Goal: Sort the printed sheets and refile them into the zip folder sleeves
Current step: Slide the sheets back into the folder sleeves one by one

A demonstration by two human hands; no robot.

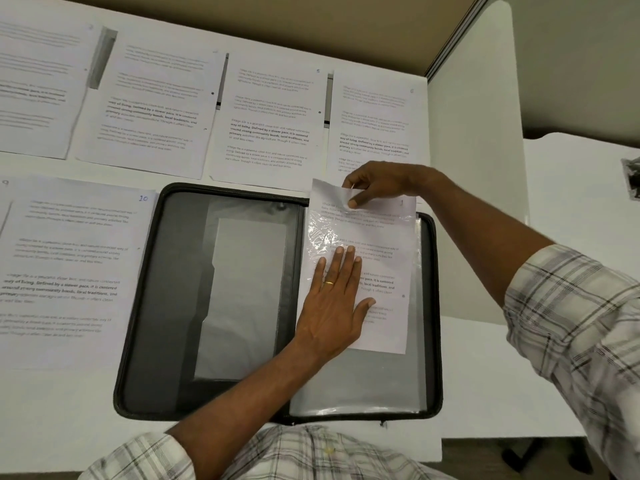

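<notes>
Partway in the folder sleeve [353, 382], one sheet [388, 258]: left hand [332, 306] flat atop, right hand [377, 183] pinching its top.

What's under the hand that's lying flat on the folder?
A printed sheet, partly slid into a clear sleeve of the zip folder. The left hand covers some of its text; whatever lies beneath the sheet is hidden.

A black zip folder [145, 306] is lying open at the table's [485, 375] front edge. A printed sheet [388, 258] is sticking partway out of its right clear sleeve [356, 382].
</notes>
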